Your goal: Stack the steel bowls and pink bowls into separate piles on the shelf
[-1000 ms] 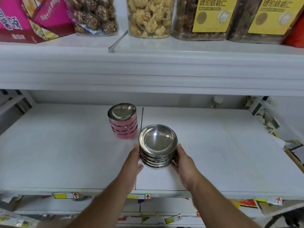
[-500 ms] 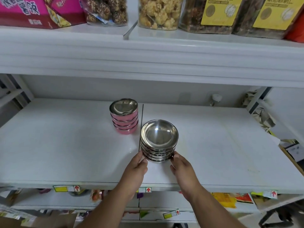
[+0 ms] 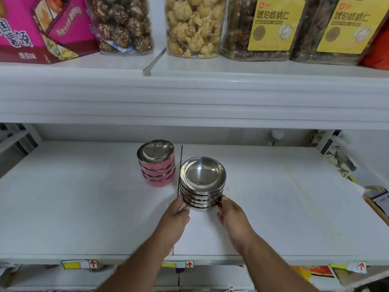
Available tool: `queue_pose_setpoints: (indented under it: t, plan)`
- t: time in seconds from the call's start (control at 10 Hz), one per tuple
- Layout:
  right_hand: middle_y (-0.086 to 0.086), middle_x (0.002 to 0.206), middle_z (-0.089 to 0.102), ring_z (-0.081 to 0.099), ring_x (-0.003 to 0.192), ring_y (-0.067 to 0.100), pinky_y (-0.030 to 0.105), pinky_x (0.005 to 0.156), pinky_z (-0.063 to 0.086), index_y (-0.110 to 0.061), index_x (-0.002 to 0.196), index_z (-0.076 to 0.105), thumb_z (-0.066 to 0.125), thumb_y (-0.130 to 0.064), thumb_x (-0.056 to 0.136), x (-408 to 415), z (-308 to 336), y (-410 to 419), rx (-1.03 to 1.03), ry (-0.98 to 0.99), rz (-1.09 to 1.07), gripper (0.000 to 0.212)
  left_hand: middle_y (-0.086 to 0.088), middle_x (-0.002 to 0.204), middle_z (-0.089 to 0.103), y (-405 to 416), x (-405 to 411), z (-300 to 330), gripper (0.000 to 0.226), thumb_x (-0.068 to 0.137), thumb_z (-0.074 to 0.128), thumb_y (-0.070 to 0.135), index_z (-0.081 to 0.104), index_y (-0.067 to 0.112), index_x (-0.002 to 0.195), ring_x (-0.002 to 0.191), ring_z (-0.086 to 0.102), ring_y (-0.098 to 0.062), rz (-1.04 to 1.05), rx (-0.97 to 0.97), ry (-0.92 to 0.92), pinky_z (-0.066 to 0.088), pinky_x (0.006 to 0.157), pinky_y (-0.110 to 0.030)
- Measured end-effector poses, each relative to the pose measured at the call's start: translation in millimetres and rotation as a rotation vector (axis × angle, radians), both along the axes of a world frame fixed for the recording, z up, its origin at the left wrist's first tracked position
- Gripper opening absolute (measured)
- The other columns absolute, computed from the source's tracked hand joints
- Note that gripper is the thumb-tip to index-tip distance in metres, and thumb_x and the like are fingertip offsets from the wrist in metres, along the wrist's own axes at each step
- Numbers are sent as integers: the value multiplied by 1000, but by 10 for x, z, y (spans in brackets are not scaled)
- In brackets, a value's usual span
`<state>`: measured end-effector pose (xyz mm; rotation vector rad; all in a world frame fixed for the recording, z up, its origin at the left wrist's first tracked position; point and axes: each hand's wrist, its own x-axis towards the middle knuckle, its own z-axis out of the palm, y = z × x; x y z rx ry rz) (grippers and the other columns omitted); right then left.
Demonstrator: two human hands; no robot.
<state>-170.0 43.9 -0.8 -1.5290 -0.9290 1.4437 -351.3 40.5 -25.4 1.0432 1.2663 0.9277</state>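
A pile of several steel bowls [image 3: 202,182] stands on the white shelf [image 3: 284,207], just right of the shelf's centre seam. My left hand [image 3: 175,218] and my right hand [image 3: 233,216] hold its lower bowls from the near left and near right, with thumbs and fingertips pressed against the rims. A pile of pink bowls [image 3: 157,172] with shiny steel insides stands just left of the seam, close to the steel pile and slightly farther back. The two piles are apart.
The upper shelf's thick front edge [image 3: 189,98] overhangs the work area and carries snack jars [image 3: 194,26] and a pink box [image 3: 35,28]. Crumpled packaging [image 3: 341,163] lies at the right back corner. Price tags [image 3: 80,264] line the front edge.
The steel pile has slid back on the shelf, closer to the pink pile. My hands moved from its sides toward its near side, and the view tilted up.
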Motion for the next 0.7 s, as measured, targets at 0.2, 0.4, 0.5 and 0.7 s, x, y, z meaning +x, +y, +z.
queue_pose_setpoints:
  t: [0.2, 0.4, 0.5, 0.7]
  plan:
    - [27, 146, 43, 37, 138, 44, 60, 117, 33, 0, 116, 58, 39, -33, 98, 37, 33, 364, -23, -34, 10, 42, 31, 142, 51, 359, 50, 89, 57, 94, 50, 22, 45, 49, 144, 127, 48, 4, -38, 20, 8, 41, 111, -35]
    - [29, 146, 46, 41, 138, 44, 63, 115, 35, 6, 126, 54, 40, -32, 102, 30, 83, 722, -49, -39, -14, 48, 9, 100, 55, 726, 63, 73, 51, 96, 48, -1, 56, 34, 132, 82, 46, -6, -9, -52, -33, 39, 76, -23]
    - [24, 136, 58, 49, 136, 38, 57, 116, 38, 3, 120, 58, 40, -29, 103, 47, 60, 837, -59, -39, -13, 41, 10, 110, 61, 837, 47, 52, 50, 86, 53, 11, 59, 43, 124, 91, 50, -10, -11, -37, 33, 45, 88, -31]
    - [4, 114, 66, 59, 106, 21, 34, 95, 45, -18, 112, 69, 38, -29, 104, 56, 106, 732, -57, -202, 45, 34, 7, 124, 54, 710, 68, 190, 56, 100, 49, 19, 35, 23, 153, 113, 53, -10, -9, -16, 336, 36, 95, -26]
